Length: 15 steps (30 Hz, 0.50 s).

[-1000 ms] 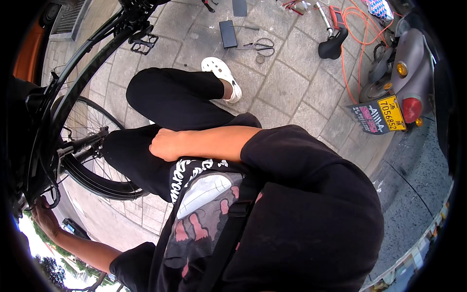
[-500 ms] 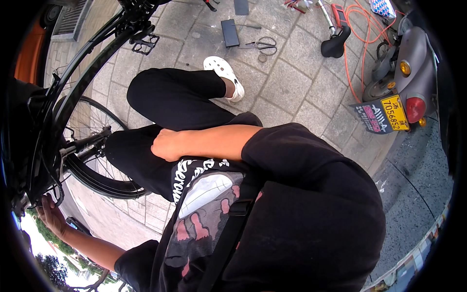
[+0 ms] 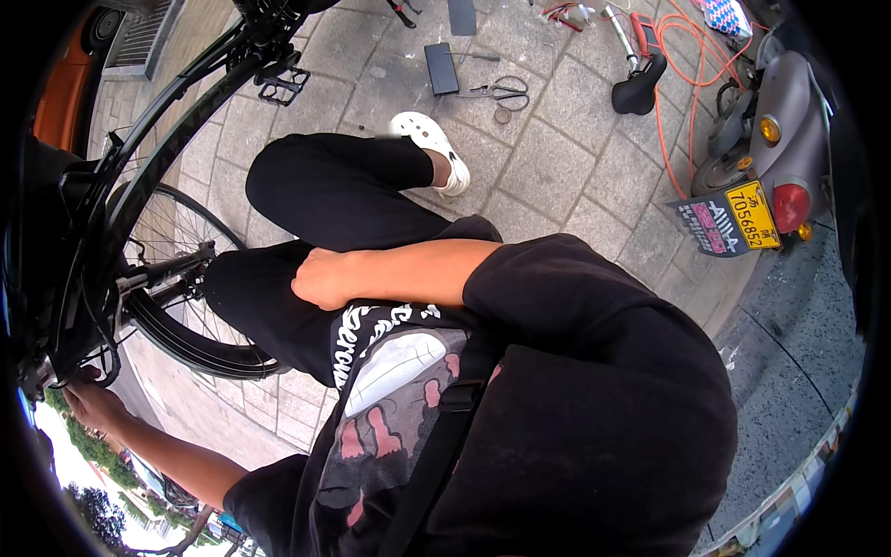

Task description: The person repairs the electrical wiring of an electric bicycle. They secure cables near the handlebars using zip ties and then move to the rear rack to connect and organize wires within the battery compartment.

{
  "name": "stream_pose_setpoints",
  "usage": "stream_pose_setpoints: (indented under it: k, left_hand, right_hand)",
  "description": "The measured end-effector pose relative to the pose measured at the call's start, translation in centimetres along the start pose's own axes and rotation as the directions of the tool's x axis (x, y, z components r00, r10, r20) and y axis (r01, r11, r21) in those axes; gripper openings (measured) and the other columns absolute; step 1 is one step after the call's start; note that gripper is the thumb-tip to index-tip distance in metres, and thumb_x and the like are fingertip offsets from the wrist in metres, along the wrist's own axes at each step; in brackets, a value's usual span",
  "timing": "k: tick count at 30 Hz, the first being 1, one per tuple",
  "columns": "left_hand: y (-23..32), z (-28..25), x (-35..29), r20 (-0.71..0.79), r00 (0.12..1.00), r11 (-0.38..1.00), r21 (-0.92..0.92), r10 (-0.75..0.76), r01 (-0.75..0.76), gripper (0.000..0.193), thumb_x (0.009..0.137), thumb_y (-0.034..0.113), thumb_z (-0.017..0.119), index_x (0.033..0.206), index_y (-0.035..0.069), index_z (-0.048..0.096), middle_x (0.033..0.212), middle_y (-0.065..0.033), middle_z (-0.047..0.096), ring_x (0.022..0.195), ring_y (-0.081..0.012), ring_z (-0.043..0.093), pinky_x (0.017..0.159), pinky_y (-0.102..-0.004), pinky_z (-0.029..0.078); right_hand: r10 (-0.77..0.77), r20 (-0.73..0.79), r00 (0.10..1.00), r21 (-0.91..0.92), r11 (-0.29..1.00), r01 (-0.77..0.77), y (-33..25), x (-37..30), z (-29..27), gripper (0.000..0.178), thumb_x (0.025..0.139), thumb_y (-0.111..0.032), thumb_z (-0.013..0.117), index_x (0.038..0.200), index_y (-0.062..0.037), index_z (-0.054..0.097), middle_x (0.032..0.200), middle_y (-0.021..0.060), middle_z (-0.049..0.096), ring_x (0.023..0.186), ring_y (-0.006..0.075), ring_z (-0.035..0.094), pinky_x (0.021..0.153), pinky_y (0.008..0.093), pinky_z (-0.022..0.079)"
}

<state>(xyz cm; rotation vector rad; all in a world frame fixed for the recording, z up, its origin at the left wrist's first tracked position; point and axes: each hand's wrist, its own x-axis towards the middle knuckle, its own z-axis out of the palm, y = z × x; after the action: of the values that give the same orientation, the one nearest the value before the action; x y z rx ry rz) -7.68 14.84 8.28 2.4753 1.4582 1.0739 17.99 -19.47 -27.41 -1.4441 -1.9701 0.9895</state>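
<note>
A black bicycle [image 3: 139,167] rises along the left side, its frame sloping across the picture and a spoked wheel [image 3: 200,348] beneath. My left hand [image 3: 93,405] reaches up to its lower left end, beside a curved black cable [image 3: 113,357]. The fingers there are bent against a dark part of the bicycle; what they grip is hidden. My right hand [image 3: 320,278] rests on my black-trousered thigh with the fingers curled in, and nothing shows in it.
On the paving lie a black flat box [image 3: 442,70], scissors [image 3: 506,91], a saddle on its post [image 3: 639,88], and an orange hose [image 3: 694,102]. A parked grey scooter [image 3: 789,139] stands at right. A pedal [image 3: 283,86] juts from the bicycle.
My left hand has shifted slightly left and its fingers have gone further behind the bicycle part. My right hand stays on the thigh.
</note>
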Motion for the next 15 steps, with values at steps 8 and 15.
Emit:
stream_pose_setpoints:
  k: [8,15]
  left_hand:
    - [-3.8,-1.7,4.1,0.603,0.789,0.328,-0.727,-0.117,0.603,0.028,0.115,0.025,0.052,0.112,0.002,0.067,0.084,-0.0046,0.058,0.059,-0.0128,0.041,0.064,-0.0315,0.038]
    - [-1.2,-0.5,2.2,0.473,0.860,0.373,-0.776,-0.189,0.509,0.034,0.119,0.028,0.042,0.117,0.004,0.066,0.079,-0.0032,0.056,0.049,-0.0108,0.038,0.053,-0.0291,0.036]
  right_hand:
    - [-0.005,0.017,1.000,-0.011,1.000,0.005,-0.1,0.2,0.0,0.023,0.082,-0.010,0.069,0.101,0.0018,0.076,0.099,0.0215,0.079,0.099,0.0397,0.077,0.087,0.0503,0.059]
    - [-0.034,-0.007,0.999,-0.006,0.999,0.034,0.1,0.4,0.1,0.021,0.082,-0.009,0.069,0.098,0.0041,0.073,0.094,0.0241,0.078,0.093,0.0422,0.077,0.084,0.0514,0.059]
